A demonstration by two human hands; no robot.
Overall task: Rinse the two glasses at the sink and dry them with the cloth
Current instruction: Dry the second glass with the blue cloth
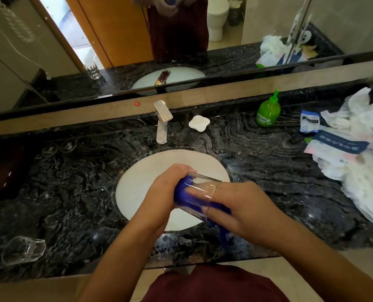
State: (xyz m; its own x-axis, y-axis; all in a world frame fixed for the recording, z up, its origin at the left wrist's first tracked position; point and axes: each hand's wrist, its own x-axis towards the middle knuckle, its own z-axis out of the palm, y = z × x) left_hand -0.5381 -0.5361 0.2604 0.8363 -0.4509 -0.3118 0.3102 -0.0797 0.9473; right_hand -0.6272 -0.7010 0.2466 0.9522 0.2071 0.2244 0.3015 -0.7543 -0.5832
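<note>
Over the white oval sink (142, 177) a clear glass (199, 192) lies on its side between both hands. My right hand (244, 212) is wrapped around the glass's outside. A blue cloth (184, 190) is stuffed into the glass, and my left hand (166, 188) grips the cloth at the glass's mouth. A tail of the cloth hangs below my right hand. The second clear glass (23, 249) lies tipped on the dark marble counter at the near left.
A chrome tap (162, 120) stands behind the sink, with a white soap dish (199, 123) and a green soap bottle (268, 112) to its right. White bags and packets (355, 149) cover the counter's right end. A mirror runs along the back wall.
</note>
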